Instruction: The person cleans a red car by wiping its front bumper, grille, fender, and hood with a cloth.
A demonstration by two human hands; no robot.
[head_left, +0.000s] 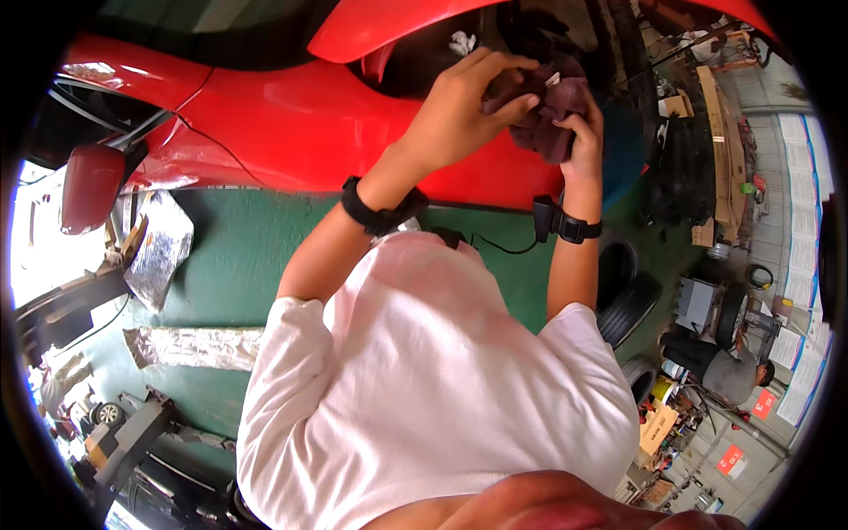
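Observation:
A dark maroon cloth, bunched up, is held between my hands over the front side of a red car. My right hand is closed round its right side, thumb on top. On the cloth's left edge my left hand has its fingers curled, thumb and forefinger apart with a fold of cloth between them; the other fingertips are partly hidden. A small whitish bit lies on top of the cloth. Behind it the car's hood is raised over the engine bay.
A white crumpled piece sits at the engine bay's edge. The car's side mirror juts out at left. Tyres lie on the green floor to my right. Farther right, a person in grey is near equipment.

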